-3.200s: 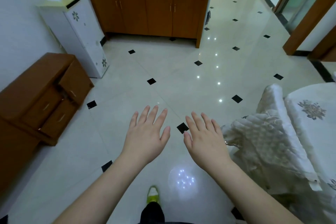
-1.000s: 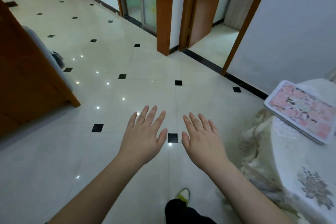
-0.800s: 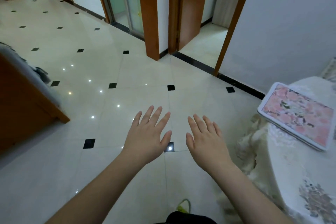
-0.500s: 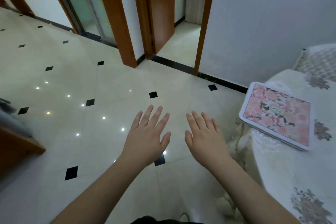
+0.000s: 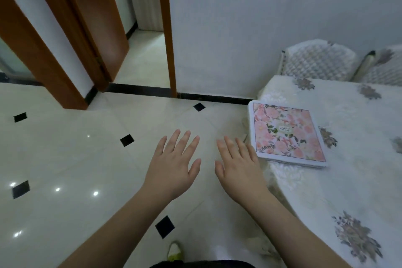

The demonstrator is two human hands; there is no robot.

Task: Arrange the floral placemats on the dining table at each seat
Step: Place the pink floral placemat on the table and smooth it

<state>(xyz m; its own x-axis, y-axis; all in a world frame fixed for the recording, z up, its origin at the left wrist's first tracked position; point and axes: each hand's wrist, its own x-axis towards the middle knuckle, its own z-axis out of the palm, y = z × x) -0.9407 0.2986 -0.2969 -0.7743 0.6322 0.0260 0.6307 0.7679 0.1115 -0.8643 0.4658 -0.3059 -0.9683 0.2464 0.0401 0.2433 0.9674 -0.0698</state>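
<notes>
A stack of pink floral placemats lies at the left edge of the dining table, which wears a white cloth with grey flower prints. My left hand and my right hand are held out palm down over the floor, fingers spread, both empty. The right hand's fingertips are just left of the stack, not touching it. How many placemats the stack holds is unclear.
Two chairs with white quilted covers stand at the table's far side against the wall. An open doorway with brown frames lies ahead on the left. The glossy tiled floor stretches to the left. My shoe shows below.
My view has swung right from the cabinets and hallway to the table. The placemat stack has come closer to my right hand. Both hands keep the same spread pose.
</notes>
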